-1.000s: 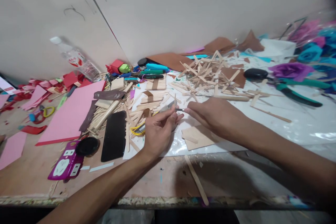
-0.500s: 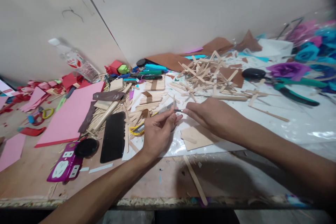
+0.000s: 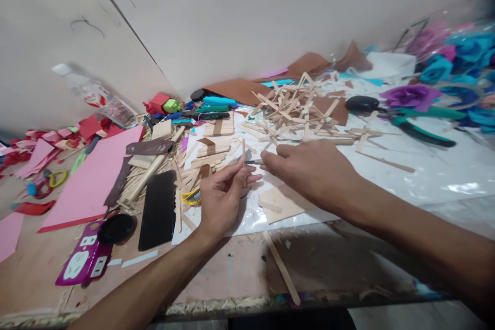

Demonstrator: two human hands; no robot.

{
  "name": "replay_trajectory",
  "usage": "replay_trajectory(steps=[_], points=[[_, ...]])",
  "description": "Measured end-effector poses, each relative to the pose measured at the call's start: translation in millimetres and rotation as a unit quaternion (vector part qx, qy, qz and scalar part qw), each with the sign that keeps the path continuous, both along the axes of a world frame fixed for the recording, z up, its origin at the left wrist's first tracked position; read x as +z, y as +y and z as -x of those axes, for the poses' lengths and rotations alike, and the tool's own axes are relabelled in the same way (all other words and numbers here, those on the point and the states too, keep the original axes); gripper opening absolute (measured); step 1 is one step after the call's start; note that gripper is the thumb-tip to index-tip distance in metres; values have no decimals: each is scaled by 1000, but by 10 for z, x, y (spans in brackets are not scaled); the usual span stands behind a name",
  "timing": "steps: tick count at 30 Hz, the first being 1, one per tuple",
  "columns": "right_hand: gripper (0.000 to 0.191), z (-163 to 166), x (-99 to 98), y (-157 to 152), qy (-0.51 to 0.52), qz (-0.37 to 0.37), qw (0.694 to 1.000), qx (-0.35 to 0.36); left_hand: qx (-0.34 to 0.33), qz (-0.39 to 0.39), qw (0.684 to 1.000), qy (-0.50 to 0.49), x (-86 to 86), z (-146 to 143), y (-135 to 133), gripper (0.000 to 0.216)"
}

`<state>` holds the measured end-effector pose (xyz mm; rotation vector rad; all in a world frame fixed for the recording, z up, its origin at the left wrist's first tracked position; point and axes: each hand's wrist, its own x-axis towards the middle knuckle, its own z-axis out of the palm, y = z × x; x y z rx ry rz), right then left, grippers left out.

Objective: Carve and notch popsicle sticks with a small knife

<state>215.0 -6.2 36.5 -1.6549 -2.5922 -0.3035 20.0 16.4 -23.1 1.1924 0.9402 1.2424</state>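
Note:
My left hand (image 3: 221, 198) pinches a thin wooden craft stick (image 3: 244, 149) nearly upright between thumb and forefinger, with the other fingers loosely spread. My right hand (image 3: 309, 170) is closed around a slim tool whose dark metal end, looking like a craft knife (image 3: 253, 162), reaches to the stick at my left fingertips. Its handle is hidden in my fist. Just left of my left hand lies a yellow box cutter (image 3: 191, 196), partly covered. Below my right hand, a flat wooden piece (image 3: 288, 208) rests on the white sheet (image 3: 247, 221), a short stick scrap on top.
A heap of craft sticks (image 3: 290, 105) lies behind the hands. Green-handled pliers (image 3: 421, 131) are at right, beside paper flowers (image 3: 410, 97). Leftward are a black phone (image 3: 157, 210), pink sheets (image 3: 88, 180) and a leaning bottle (image 3: 96, 95). One loose stick (image 3: 282, 268) points toward the front edge.
The whole scene has shifted a little left in view as the camera turned. Both hands keep their grips, with the tool's end still at the stick.

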Motion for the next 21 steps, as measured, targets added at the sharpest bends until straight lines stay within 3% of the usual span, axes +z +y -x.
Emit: replay_trajectory(steps=[21], points=[[10, 1, -13, -12, 49, 2, 999, -15, 12, -21, 998, 52, 45, -18, -21, 20]])
